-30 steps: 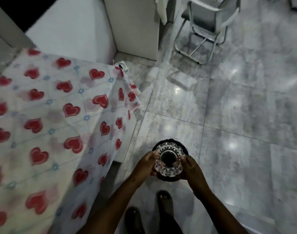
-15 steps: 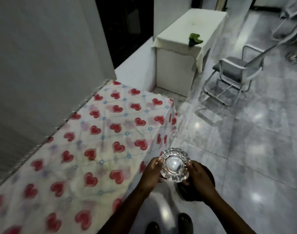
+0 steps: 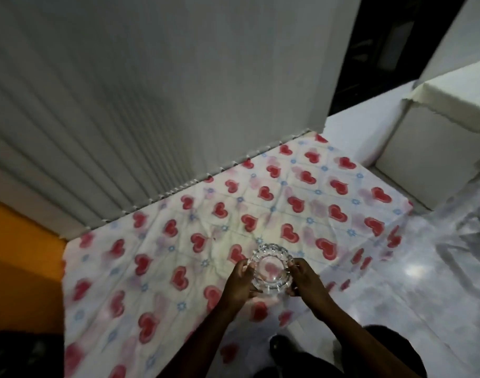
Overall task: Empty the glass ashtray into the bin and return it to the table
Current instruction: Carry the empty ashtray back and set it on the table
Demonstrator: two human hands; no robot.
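Glass ashtray (image 3: pixel 271 269) is pinched between left hand (image 3: pixel 239 285) and right hand (image 3: pixel 305 279) near the tabletop (image 3: pixel 179 241) front edge; it may slip off.

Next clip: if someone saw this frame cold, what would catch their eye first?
First the tablecloth, white with bold red hearts, which fills the middle of the view. Next the clear glass ashtray, held over the cloth near the table's front edge between the left hand and the right hand; a heart shows through its base and it looks empty. Behind the table hang pale vertical blinds.
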